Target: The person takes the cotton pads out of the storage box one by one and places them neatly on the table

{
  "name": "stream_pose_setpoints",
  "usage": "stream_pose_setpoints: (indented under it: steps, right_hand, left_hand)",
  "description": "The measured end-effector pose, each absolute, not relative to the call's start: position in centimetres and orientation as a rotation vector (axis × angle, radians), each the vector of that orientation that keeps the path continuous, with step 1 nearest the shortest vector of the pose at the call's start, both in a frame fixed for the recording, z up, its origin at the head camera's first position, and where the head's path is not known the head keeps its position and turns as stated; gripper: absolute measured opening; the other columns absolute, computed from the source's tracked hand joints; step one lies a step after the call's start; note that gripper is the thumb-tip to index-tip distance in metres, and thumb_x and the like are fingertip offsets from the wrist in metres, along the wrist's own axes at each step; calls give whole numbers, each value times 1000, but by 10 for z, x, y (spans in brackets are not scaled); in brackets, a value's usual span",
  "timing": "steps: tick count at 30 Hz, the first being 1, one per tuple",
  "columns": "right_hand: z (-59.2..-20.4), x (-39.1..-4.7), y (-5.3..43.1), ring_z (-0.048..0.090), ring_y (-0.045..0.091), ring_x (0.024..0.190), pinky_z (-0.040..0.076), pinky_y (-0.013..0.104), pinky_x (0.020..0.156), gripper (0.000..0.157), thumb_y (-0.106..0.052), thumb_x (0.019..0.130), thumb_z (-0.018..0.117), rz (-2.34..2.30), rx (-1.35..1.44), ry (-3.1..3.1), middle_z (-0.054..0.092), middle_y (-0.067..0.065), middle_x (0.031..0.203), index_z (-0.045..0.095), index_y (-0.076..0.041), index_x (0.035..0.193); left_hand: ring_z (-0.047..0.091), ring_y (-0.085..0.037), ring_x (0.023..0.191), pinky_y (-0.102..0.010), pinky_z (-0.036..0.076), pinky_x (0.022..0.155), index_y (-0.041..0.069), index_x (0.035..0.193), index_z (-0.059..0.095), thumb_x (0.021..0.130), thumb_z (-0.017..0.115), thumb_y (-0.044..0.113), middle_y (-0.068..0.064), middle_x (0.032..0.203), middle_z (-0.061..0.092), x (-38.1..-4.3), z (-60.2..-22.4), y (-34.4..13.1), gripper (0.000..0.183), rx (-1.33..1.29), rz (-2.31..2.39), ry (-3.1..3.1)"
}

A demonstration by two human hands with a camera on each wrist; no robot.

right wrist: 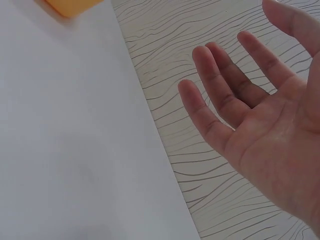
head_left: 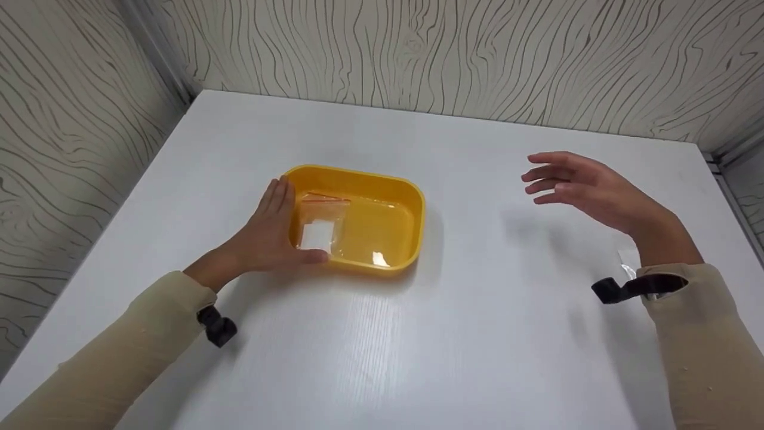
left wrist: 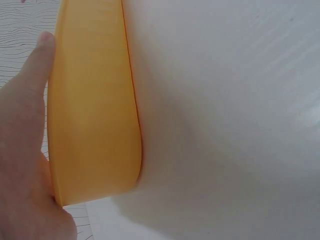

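A yellow rectangular tub (head_left: 421,227) with rounded corners stands on the white table. My left hand (head_left: 268,230) rests against its left end, fingers straight along the left rim and thumb laid along the front rim. From the left wrist, the tub's smooth outer wall (left wrist: 95,110) fills the middle, with the thumb at its rim. Inside the tub, at its left side, lie small clear zip bags (head_left: 325,212) with red seal lines and a white piece (head_left: 318,235) showing. My right hand (head_left: 588,188) is raised over the table, right of the tub, fingers loosely bent and holding nothing.
Clear plastic (head_left: 628,261) lies on the table (head_left: 477,346) by the right wrist, partly hidden by the sleeve. Wood-grain patterned panels (head_left: 418,54) stand behind and at the sides. Each wrist wears a black strap (head_left: 638,288).
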State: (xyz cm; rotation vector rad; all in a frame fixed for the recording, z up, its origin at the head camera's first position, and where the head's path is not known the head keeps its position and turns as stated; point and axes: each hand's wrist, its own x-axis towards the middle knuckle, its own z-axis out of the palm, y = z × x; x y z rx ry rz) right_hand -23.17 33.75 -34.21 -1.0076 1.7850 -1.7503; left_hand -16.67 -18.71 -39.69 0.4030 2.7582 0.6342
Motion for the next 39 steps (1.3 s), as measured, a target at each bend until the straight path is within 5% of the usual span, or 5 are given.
stream_pose_setpoints:
  steps: [39]
  right_hand:
    - [-342, -241, 266, 60, 29, 120, 51, 40, 104, 48, 3, 102, 49, -1631, -838, 1904, 58, 20, 135, 48, -6, 149]
  left_hand:
    - [-19, -37, 153, -55, 3, 124, -5, 157, -15, 73, 70, 80, -20, 166, -22, -166, -395, -185, 146, 441, 640, 2767]
